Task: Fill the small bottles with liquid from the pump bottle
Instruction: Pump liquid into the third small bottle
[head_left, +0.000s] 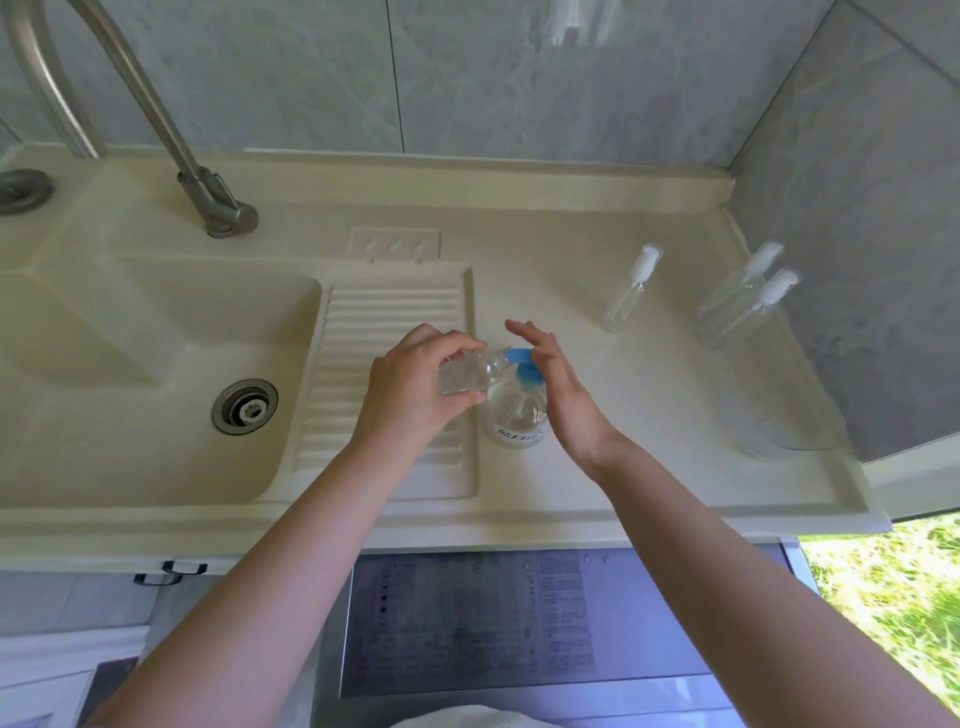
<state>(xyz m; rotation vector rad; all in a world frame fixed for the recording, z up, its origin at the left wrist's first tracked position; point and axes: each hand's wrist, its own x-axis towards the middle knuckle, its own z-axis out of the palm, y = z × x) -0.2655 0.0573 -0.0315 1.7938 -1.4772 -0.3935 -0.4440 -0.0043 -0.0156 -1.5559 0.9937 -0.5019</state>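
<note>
A clear pump bottle (515, 415) with a blue pump head (524, 364) and a white label stands on the cream counter near its middle. My right hand (556, 384) rests its straight fingers and palm on the blue pump head. My left hand (415, 384) grips a small clear bottle (467, 371), tilted on its side, its open mouth at the pump's nozzle. Three more small clear bottles with white spray caps stand on the counter: one (631, 291) to the upper right, and two (737, 296) close together by the right wall.
A sink basin (156, 364) with a metal drain and a ribbed washboard (384, 332) lies to the left, under a tall metal faucet (208, 187). A clear lid or cup (789, 436) sits at the counter's right edge. Tiled walls close off the back and right.
</note>
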